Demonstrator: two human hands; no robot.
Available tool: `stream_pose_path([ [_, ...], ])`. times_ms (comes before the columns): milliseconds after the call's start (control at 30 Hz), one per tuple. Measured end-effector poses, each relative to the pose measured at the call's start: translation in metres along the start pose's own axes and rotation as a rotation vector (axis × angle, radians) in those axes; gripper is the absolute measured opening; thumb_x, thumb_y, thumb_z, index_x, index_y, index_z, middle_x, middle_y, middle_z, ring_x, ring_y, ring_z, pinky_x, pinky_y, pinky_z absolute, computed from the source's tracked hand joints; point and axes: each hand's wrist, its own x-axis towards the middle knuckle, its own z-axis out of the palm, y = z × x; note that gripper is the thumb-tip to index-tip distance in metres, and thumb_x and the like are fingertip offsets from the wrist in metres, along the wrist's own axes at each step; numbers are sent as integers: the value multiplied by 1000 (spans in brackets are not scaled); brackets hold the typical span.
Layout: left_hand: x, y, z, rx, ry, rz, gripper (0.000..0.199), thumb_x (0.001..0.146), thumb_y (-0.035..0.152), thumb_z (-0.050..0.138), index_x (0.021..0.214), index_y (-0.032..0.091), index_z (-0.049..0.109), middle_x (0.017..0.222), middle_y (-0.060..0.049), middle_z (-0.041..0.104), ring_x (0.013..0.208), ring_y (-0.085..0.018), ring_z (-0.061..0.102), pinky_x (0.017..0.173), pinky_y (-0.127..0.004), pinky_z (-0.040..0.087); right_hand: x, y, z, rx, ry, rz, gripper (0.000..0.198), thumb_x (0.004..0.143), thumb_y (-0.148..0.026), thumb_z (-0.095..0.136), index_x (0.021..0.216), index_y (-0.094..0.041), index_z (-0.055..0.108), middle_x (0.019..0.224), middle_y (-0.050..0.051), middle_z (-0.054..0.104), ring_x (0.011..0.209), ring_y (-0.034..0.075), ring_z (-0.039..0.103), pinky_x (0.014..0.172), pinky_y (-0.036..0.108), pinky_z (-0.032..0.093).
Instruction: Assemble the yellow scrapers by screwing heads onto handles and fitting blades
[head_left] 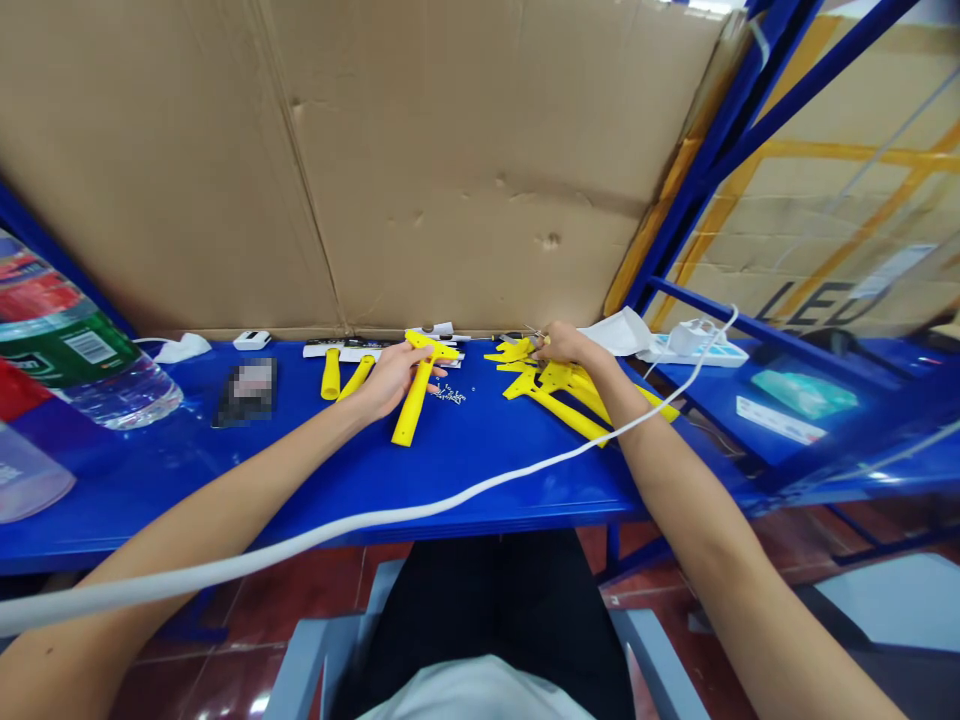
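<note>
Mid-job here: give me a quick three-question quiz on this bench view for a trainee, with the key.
1. What does the left hand hold?
2. True or false: the bottle is nearer the right hand than the left.
3. Where do the small loose parts lie?
A) On the chair
B) On the blue table, between the hands
C) On the power strip

Key:
1. A yellow tool
2. False; it is nearer the left hand
3. B
</note>
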Motion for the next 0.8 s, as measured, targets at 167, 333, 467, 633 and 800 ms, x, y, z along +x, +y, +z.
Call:
stream_pose_path([
  [167,0,0,0,4,-9,6,9,100,15,67,108,11,69,107,-20,83,75,-20,77,54,-27,64,-4,-12,2,-63,-41,105,33,91,-35,82,118,-16,81,120,18,83,108,30,79,81,31,56],
  [333,1,-2,-1,3,-16,1,8,100,16,69,107,12,68,105,-19,83,76,-21,78,55,-27,64,-9,-16,4,-117,-9,139,41,97,-38,76,131,-14,78,133,24,79,122,37,77,93,39,60],
  [467,1,-2,-1,9,-13,-6,9,100,16,68,107,11,69,111,-20,83,76,-20,77,53,-27,64,-12,-19,8,-131,45,136,36,101,-31,67,130,-13,78,134,26,77,124,39,76,98,43,59],
  [633,-2,0,1,1,-5,-3,9,100,14,66,108,11,69,109,-20,83,76,-20,77,53,-27,64,-14,-23,6,-87,197,120,35,108,-31,53,126,-13,77,135,27,76,120,39,76,97,43,57],
  [800,-6,4,6,-4,3,-11,9,101,12,65,109,10,68,107,-21,82,72,-21,77,51,-28,63,-13,-31,-4,176,565,52,43,117,-42,36,130,-19,70,125,19,81,117,34,76,94,41,57],
])
